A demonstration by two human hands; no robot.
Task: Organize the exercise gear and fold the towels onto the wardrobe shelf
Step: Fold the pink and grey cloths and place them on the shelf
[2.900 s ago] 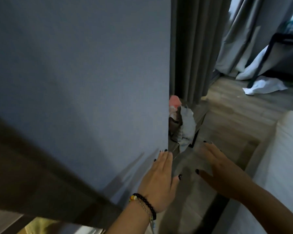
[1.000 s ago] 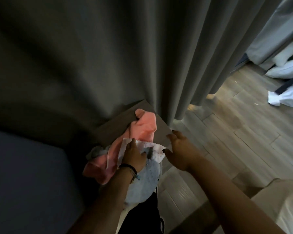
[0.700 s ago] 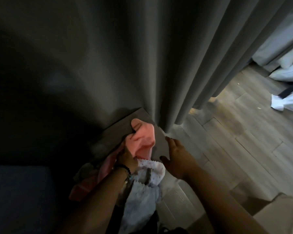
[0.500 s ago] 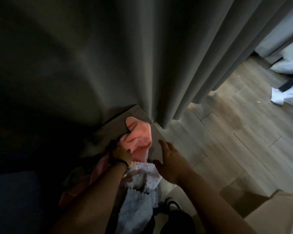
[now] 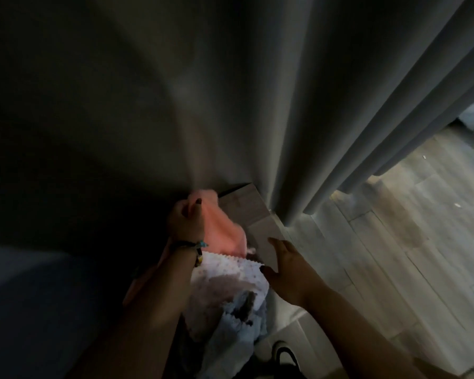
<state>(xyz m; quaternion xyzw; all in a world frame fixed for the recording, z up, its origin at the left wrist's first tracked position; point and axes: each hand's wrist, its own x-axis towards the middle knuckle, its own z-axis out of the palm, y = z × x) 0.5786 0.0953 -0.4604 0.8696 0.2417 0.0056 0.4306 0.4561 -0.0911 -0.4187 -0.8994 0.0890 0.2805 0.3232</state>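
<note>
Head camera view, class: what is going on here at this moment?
A person is bent over a pile of cloths on a low wooden surface beside a grey curtain. The left hand grips the upper end of a pink towel. The right hand is open, hovering beside a white dotted cloth lying under the pink one. Nothing looks folded yet.
</note>
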